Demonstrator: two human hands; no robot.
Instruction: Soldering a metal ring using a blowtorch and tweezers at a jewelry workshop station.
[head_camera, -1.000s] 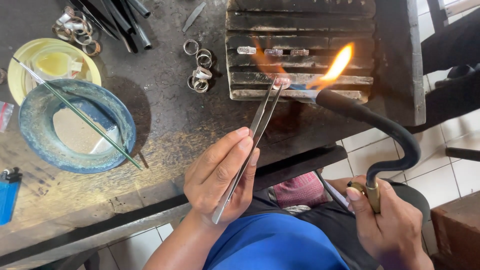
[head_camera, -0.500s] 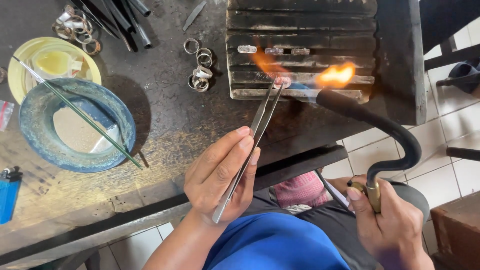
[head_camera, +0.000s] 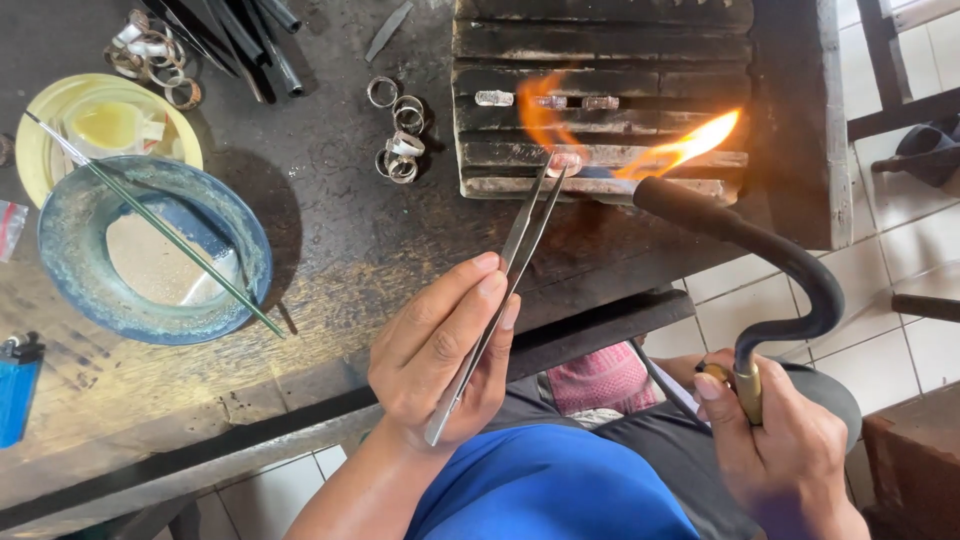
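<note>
**Ring held in the flame at the bench's far edge**

The left hand (head_camera: 440, 355) pinches long steel tweezers (head_camera: 495, 300) closed on a small silver ring (head_camera: 563, 162) atop the charred soldering block (head_camera: 600, 100). The right hand (head_camera: 785, 450) is wrapped around the torch (head_camera: 760, 250). The ring looks light, stiff and hot; it is best gripped by its band with the tips.

I see two bare forearms, no sleeves, no watch or bracelets. Left hand (head_camera: 440, 355) and right hand (head_camera: 780, 450) show no gloves or rings. Blue shirt (head_camera: 550, 490) at the bottom edge. Dark grey trousers (head_camera: 640, 450) below it, over the lap.
</note>
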